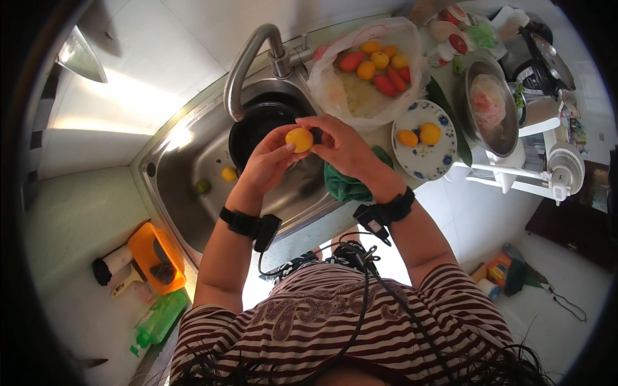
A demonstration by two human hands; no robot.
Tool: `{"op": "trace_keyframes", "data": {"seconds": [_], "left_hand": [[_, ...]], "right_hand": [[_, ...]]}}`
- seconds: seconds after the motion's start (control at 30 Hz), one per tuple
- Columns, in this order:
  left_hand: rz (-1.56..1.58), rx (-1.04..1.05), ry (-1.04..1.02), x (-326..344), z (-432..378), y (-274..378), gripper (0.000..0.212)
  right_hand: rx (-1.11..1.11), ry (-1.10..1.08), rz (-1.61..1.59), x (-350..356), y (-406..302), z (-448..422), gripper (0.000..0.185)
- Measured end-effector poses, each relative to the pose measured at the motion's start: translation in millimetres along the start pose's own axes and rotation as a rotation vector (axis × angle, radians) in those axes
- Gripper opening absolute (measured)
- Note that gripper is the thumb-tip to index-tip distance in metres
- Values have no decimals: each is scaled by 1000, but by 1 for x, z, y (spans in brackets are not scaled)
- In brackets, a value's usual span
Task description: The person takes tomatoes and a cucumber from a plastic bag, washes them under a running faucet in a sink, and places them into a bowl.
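Note:
Above the sink, my left hand (270, 157) holds a round yellow-orange fruit (299, 140), perhaps a tomato. My right hand (350, 149) curls around the fruit's right side, thumb and fingertips against it. Below my hands a black pot (263, 113) stands in the stainless steel sink (181, 149). A small yellow fruit (229, 174) and a green fruit (203, 186) lie on the sink bottom, left of the pot. On the counter to the right, a blue-flowered plate (410, 161) carries two yellow-orange fruits (429, 133). Behind it, an open plastic bag (352, 103) contains several red and yellow fruits.
The curved faucet (232, 87) arches over the pot. A green cloth (345, 183) drapes over the sink's front right edge. A metal bowl (466, 103) with a plastic bag stands far right, beside a long green leaf (446, 116). An orange basket (145, 241) and green bottle (161, 316) are at left.

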State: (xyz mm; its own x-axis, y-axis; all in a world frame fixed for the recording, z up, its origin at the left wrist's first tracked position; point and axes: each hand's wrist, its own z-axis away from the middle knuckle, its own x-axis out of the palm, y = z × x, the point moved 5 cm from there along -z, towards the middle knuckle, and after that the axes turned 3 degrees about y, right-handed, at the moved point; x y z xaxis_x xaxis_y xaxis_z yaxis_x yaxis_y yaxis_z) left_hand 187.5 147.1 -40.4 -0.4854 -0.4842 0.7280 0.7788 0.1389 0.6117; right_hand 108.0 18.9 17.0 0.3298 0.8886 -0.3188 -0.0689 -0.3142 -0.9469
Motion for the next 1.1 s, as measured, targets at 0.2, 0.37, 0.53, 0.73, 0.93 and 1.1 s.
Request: {"op": "trace_keyframes", "data": {"seconds": [0.2, 0.37, 0.53, 0.73, 0.93, 1.1], "left_hand": [[-61, 44, 272, -64, -1, -12, 30], [-93, 116, 374, -75, 10, -7, 34], [-158, 392, 783, -141, 40, 20, 41], [-234, 322, 1248, -236, 95, 28, 53], [-269, 272, 1219, -213, 102, 32, 46], [-157, 352, 752, -159, 61, 25, 32]], "right_hand": [[-41, 375, 450, -60, 42, -20, 36], [35, 213, 832, -70, 63, -46, 43], [53, 168, 812, -57, 59, -56, 37], [4, 295, 693, -72, 71, -46, 46], [106, 463, 494, -101, 45, -18, 50], [200, 282, -238, -69, 34, -5, 37]]}}
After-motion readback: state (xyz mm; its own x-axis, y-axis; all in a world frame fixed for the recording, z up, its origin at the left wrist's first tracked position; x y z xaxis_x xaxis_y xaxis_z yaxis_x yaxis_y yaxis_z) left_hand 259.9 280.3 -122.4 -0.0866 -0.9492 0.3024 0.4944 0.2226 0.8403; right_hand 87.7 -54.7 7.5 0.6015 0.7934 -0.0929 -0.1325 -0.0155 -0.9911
